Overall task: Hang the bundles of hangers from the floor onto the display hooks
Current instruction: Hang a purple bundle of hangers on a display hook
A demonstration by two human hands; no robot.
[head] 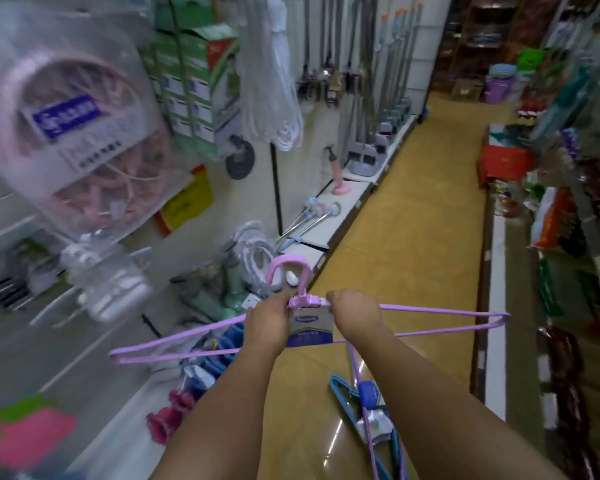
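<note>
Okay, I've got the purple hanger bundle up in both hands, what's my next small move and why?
Probably lift it toward the display wall and find a free hook. Both hands already grip the purple bundle by its neck, its hook upright and free.

- We cannot see the fingertips of our left hand [269, 320] or right hand [355, 315]; they curl away behind the neck of the purple hanger bundle [309, 318].
- The print on the label [310, 329] between our fingers is too small to read.
- Below our fingers, the hangers on the floor [371, 424] run off the bottom edge.
- Left of our fingers, the bagged goods [80, 133] are smeared by blur.
</note>
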